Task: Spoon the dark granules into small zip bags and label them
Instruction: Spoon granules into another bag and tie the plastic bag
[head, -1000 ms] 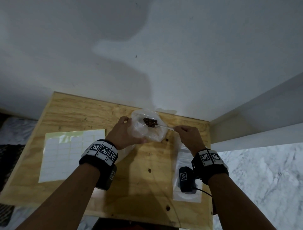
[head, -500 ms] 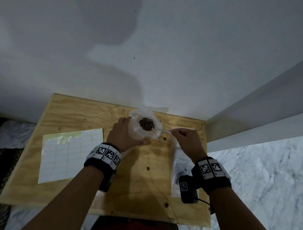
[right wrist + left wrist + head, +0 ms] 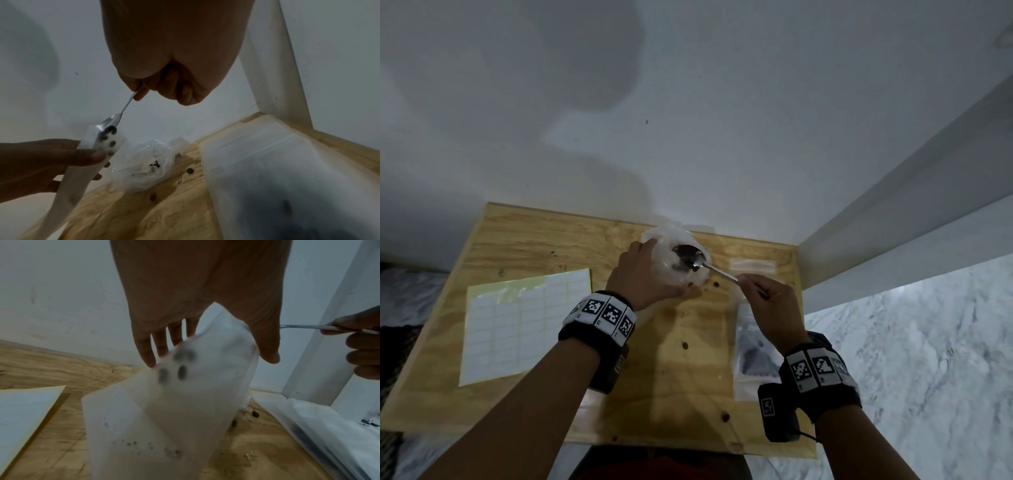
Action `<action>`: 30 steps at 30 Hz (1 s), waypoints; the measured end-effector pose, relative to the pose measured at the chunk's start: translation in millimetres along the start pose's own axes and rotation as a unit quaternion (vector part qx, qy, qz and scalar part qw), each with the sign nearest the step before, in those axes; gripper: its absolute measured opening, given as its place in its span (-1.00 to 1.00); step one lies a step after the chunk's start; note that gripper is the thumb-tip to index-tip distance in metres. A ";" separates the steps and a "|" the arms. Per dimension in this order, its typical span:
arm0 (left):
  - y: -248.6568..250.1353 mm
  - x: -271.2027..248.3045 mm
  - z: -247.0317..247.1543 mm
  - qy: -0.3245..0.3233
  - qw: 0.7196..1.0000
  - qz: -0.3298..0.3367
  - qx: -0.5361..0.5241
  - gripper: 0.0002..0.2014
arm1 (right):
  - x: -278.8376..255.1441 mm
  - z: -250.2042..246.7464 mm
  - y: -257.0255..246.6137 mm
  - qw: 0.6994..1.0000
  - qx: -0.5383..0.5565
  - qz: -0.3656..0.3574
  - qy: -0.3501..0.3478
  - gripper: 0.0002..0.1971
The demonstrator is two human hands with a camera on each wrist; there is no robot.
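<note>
My left hand [image 3: 650,274] grips a small frosted zip bag [image 3: 671,274] by its mouth, thumb on one side and fingers on the other [image 3: 148,360]. My right hand [image 3: 763,298] pinches the handle of a metal spoon [image 3: 717,270]. The spoon's bowl [image 3: 107,125] is tipped into the bag's mouth. Dark granules [image 3: 182,372] are dropping inside the bag [image 3: 174,410], and several more lie at its bottom. A crumpled clear bag [image 3: 144,164] with a few granules lies on the table behind.
A sheet of white labels [image 3: 524,329] lies at the left of the plywood table [image 3: 681,377]. A stack of zip bags [image 3: 750,346] lies under my right forearm, another [image 3: 751,265] near the wall. Loose granules [image 3: 716,283] dot the wood. A white wall borders the far edge.
The spoon was heaped with granules over the bag. Now its bowl is tipped into the bag's mouth, nearly empty, and the granules are falling inside.
</note>
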State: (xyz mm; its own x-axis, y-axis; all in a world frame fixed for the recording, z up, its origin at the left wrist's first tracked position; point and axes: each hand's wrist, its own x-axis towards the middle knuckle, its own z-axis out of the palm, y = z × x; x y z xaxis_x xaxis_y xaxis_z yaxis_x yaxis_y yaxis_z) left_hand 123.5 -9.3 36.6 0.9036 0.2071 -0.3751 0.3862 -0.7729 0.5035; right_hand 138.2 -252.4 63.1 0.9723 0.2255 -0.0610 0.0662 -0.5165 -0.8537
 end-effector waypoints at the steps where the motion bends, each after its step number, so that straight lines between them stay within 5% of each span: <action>1: 0.1 2.3 2.3 0.004 1.000 -0.001 0.003 0.20 | -0.5 -0.4 -0.3 1.000 0.001 -0.002 0.000 -0.74; 9: -0.4 12.6 11.1 0.005 1.000 -0.008 0.014 0.07 | -1.4 -2.9 -1.0 1.000 -0.011 -0.014 0.002 -0.78; 15: -6.5 13.5 11.1 0.008 1.000 0.005 0.017 0.09 | 15.6 -1.0 -21.3 0.979 -0.150 -0.131 -0.052 -0.69; 21: -19.3 6.0 -5.4 -0.006 0.998 -0.018 -0.067 0.14 | 33.5 -3.1 -20.8 0.998 -0.053 -0.011 0.042 -0.86; 30: -19.4 9.1 -12.9 -0.087 0.992 -0.014 -0.092 0.04 | 38.4 28.3 -16.0 0.955 -0.290 0.021 -0.057 -0.68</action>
State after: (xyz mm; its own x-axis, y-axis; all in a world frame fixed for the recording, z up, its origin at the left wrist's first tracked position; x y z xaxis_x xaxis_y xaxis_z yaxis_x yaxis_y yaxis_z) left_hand 126.7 15.4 33.5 0.8526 0.1082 -0.5113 0.4523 -0.6430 0.6181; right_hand 168.2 -212.1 59.8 0.9480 0.2670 -0.1732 0.1736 -0.8900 -0.4217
